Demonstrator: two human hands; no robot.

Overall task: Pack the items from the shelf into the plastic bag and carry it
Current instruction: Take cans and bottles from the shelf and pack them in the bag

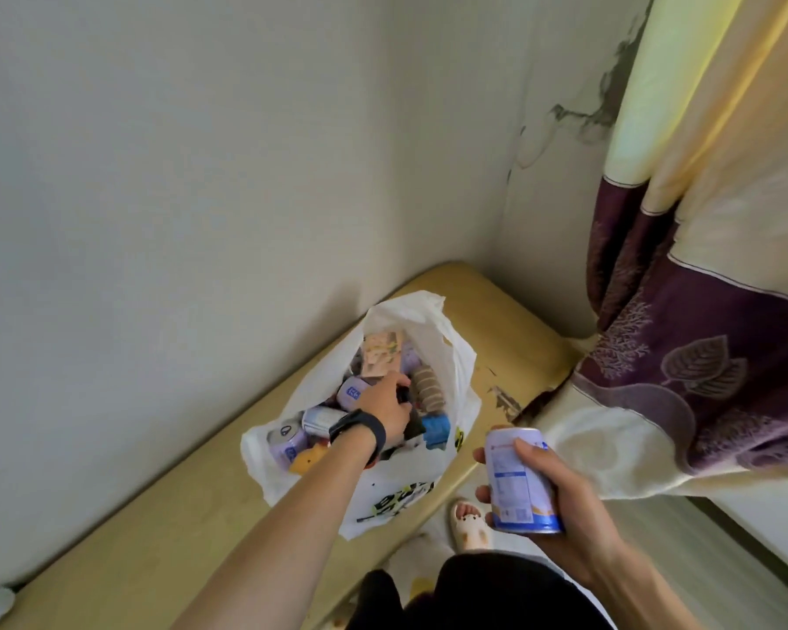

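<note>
Low at the right, the right hand has its fingers wrapped round a pale lilac-and-blue metal can, held upright near a cream slipper. Beyond it, the left hand, a black wristband on its wrist, reaches into a white printed plastic bag. Its fingers dip among the cans and cartons there; whether they grip anything I cannot tell. The open-mouthed bag sits on a worn tan tabletop against the wall. A cream-and-purple curtain hangs at the right.
</note>
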